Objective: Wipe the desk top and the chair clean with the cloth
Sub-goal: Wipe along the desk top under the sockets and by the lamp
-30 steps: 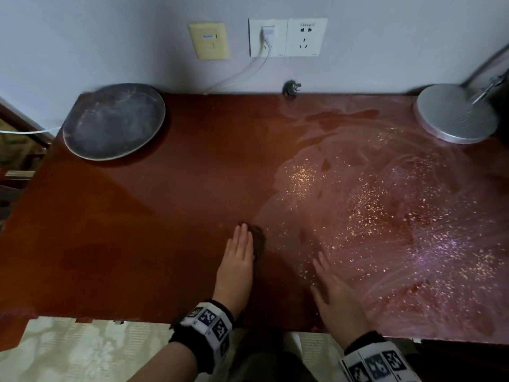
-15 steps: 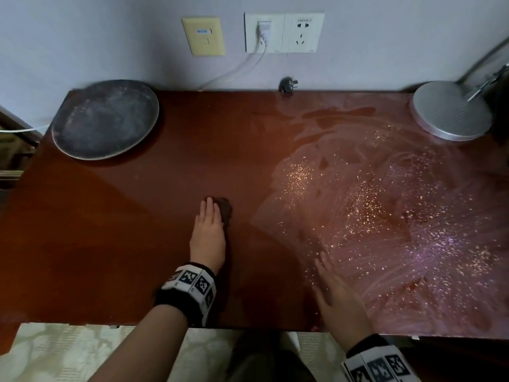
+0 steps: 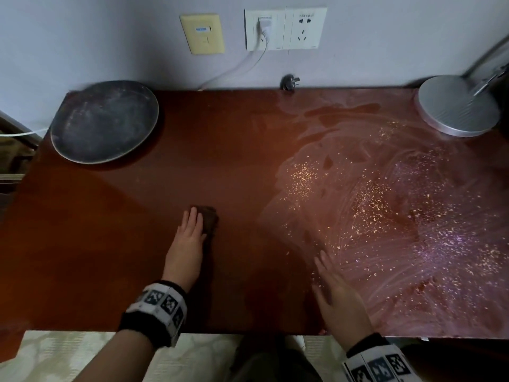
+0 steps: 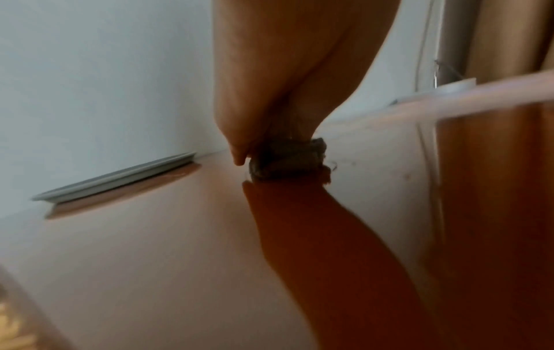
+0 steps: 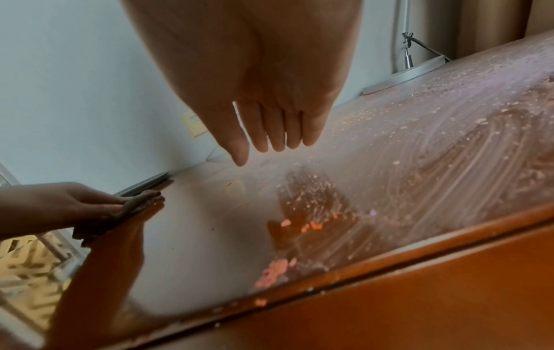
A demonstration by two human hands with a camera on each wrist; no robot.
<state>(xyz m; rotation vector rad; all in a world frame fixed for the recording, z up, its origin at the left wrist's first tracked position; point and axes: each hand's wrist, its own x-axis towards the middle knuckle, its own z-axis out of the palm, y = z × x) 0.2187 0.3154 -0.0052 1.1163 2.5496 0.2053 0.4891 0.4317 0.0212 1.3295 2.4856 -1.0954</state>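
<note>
at the far left of the desk top (image 3: 115,238) a round dark plate (image 3: 104,121) lies near the wall. the left hand (image 3: 187,244) lies flat with straight fingers close together, pressing the dark cloth (image 3: 209,220) on the shiny brown part — the cloth shows beside and in front of the fingers. the right hand (image 3: 337,297) is near the front edge, fingers straight and relaxed, holding nothing. right of it the surface is smeared and full of pale crumbs (image 3: 385,210) — a silver lamp base (image 3: 457,106) stands in the far right corner.

A room in a home, at a wooden desk against the wall.

Wall sockets (image 3: 285,28) are sitting above the desk top (image 3: 192,166); a lamp base (image 3: 457,106) is standing far right, curtains (image 5: 491,21) hanging beyond, patterned flooring (image 3: 68,351) showing below.
</note>
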